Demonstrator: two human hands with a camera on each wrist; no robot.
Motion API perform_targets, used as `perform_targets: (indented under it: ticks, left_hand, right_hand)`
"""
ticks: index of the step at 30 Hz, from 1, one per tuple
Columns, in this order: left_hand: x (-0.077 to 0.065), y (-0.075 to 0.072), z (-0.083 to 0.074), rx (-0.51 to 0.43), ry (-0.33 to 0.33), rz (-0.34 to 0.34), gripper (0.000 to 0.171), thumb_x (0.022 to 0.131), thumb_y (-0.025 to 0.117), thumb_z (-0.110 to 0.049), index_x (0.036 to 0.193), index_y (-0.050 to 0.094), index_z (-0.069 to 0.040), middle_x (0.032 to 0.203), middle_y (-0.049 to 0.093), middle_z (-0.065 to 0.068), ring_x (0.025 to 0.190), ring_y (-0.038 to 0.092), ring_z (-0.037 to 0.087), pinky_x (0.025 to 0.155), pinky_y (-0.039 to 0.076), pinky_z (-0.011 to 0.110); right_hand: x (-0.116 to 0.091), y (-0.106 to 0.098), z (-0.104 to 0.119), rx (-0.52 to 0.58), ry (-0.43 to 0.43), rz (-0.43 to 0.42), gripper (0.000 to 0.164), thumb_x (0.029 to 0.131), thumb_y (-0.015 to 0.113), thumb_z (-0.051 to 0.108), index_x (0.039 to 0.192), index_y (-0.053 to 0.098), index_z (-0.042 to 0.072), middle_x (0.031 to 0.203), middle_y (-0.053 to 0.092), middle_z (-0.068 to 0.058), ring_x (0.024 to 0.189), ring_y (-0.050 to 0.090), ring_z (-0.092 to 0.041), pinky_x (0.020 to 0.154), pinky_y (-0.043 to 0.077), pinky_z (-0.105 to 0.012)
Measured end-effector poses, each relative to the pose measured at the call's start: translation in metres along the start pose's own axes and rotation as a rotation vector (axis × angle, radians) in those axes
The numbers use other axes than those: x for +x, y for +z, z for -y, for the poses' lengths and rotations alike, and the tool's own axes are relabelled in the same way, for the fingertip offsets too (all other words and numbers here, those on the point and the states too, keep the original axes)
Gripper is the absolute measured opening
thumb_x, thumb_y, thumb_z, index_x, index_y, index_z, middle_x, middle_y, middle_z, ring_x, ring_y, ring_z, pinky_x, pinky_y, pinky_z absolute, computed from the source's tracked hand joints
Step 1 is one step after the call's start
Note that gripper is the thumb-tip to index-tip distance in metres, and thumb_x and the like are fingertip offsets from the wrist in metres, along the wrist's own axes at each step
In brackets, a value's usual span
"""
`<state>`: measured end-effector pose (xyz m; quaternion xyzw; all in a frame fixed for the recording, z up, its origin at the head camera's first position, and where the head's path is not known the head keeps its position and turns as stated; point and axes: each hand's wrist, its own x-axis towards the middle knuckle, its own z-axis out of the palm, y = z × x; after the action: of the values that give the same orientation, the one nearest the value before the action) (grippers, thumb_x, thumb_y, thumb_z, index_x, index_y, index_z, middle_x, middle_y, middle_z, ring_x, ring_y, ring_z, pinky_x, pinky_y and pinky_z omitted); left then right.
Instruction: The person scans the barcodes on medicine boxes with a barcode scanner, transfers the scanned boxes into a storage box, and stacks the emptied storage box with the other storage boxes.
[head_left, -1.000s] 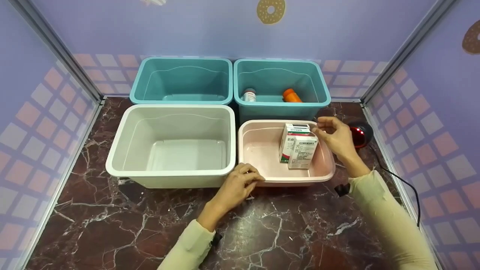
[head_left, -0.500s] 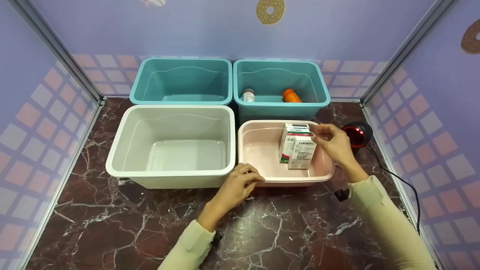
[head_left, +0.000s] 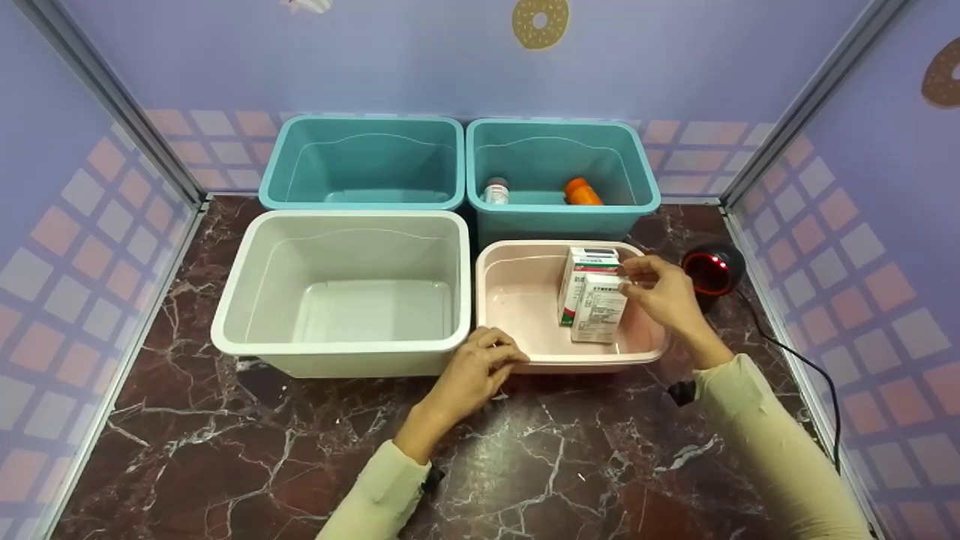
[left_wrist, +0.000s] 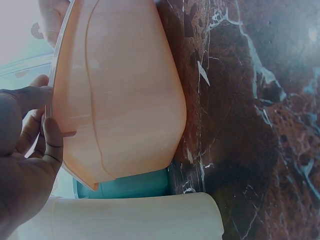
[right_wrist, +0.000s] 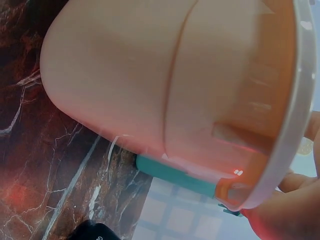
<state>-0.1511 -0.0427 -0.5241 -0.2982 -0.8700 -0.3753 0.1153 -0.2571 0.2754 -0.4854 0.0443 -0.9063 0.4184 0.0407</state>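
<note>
Since the earlier frame my right hand (head_left: 664, 289) has dropped from above the far right corner of the pink basin (head_left: 510, 259) onto the nearer medicine box (head_left: 598, 309), which now leans slightly further left; my left hand (head_left: 480, 371) has not shifted. Left to right: the white tub (head_left: 232, 300) and the far-left teal bin (head_left: 274, 169) hold nothing I can see. My left fingers are curled over the near rim of the pink basin, clamped on it, steadying it. The far-right teal bin (head_left: 637, 169) already holds a small white bottle (head_left: 496, 190) and an orange bottle (head_left: 583, 192), so I judge some sorting done. Two boxes remain upright in the basin, the second box (head_left: 581, 274) touching behind the first. My right thumb and forefinger pinch the top right corner of the nearer box; it is gripped but not yet lifted. A scanner (head_left: 712, 268) with a red glow stands just right of the basin, its cable trailing toward me. Print on both boxes is too small to read. The wrist views show little beyond the basin's outer wall, so neither confirms the grip on the box.
</note>
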Motion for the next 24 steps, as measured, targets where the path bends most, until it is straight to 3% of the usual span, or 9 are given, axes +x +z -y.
perform_targets:
  ticks: [7, 14, 24]
  left_hand:
    - [-0.0004, 0.0000, 0.0002, -0.007, -0.018, 0.009, 0.017, 0.088, 0.072, -0.006, 0.100, 0.078, -0.016, 0.102, 0.066, -0.002, 0.104, 0.058, 0.019, 0.095, 0.051, 0.031]
    - [-0.0012, 0.0001, 0.0004, -0.018, -0.005, -0.003, 0.016, 0.089, 0.071, -0.005, 0.100, 0.078, -0.015, 0.100, 0.066, -0.002, 0.102, 0.058, 0.019, 0.093, 0.051, 0.031]
    - [-0.0005, 0.0005, 0.0009, -0.012, -0.002, -0.005, 0.016, 0.088, 0.072, -0.006, 0.100, 0.078, -0.015, 0.101, 0.066, -0.001, 0.102, 0.058, 0.019, 0.092, 0.051, 0.031]
  right_hand:
    - [-0.0019, 0.0015, 0.0010, -0.028, -0.018, 0.035, 0.034, 0.083, 0.072, 0.004, 0.116, 0.067, -0.002, 0.114, 0.070, -0.022, 0.103, 0.068, -0.035, 0.093, 0.056, -0.048]
    - [-0.0016, 0.0030, 0.0000, -0.073, -0.049, 0.053, 0.031, 0.083, 0.075, 0.007, 0.112, 0.069, -0.001, 0.110, 0.072, -0.019, 0.099, 0.069, -0.032, 0.087, 0.057, -0.038]
    - [-0.0001, 0.0050, 0.0006, -0.071, -0.054, 0.064, 0.032, 0.082, 0.074, 0.004, 0.113, 0.068, -0.003, 0.112, 0.071, -0.023, 0.100, 0.070, -0.036, 0.091, 0.057, -0.049]
